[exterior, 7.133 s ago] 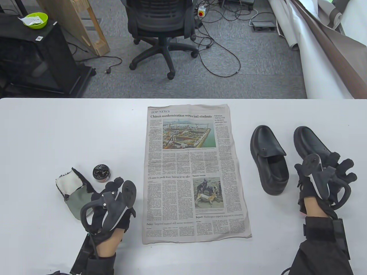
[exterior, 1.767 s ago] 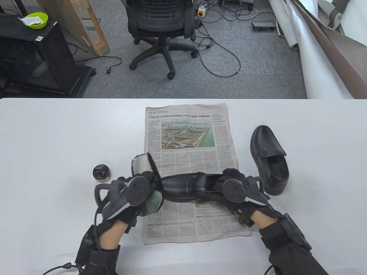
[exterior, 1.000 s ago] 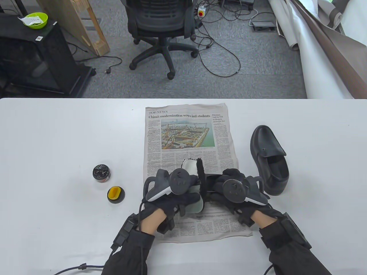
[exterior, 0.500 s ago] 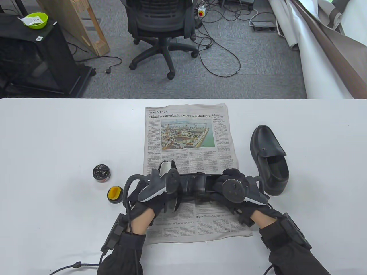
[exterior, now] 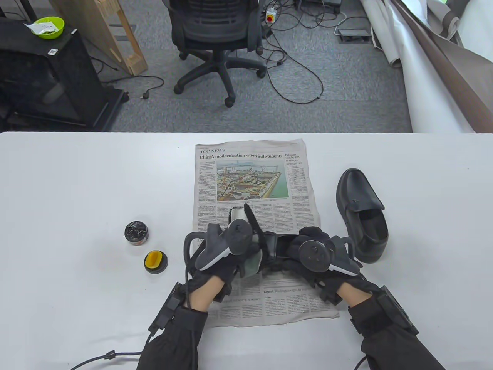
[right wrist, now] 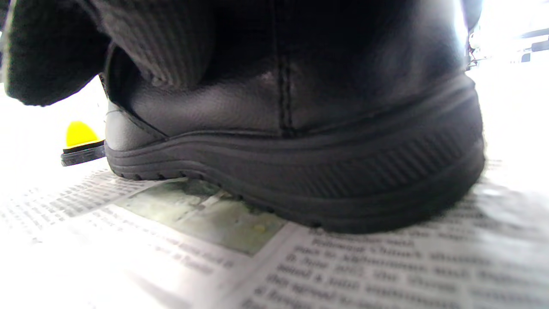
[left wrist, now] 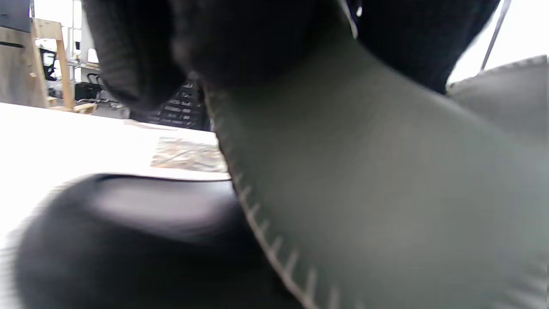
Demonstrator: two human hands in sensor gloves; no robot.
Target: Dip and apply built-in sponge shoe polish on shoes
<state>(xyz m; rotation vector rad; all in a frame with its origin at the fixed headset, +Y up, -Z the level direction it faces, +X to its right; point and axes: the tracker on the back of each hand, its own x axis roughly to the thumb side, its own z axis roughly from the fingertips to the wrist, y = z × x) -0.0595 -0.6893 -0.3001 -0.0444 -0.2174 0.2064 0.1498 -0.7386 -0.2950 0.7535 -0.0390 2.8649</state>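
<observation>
We see the table view evenly and brightly lit from above; the white table (exterior: 77, 185) shows only soft, short shadows, as under the spare shoe (exterior: 362, 216), and the newspaper (exterior: 254, 181) headline reads sharp. Straight lines bow slightly toward the edges. The left wrist view is dim and heavily blurred: the cloth (left wrist: 377, 180) and the shoe (left wrist: 128, 240) under it smear, while the window behind blows out white. In the right wrist view we get the heel sharp, glare at upper right, and the near print soft.
</observation>
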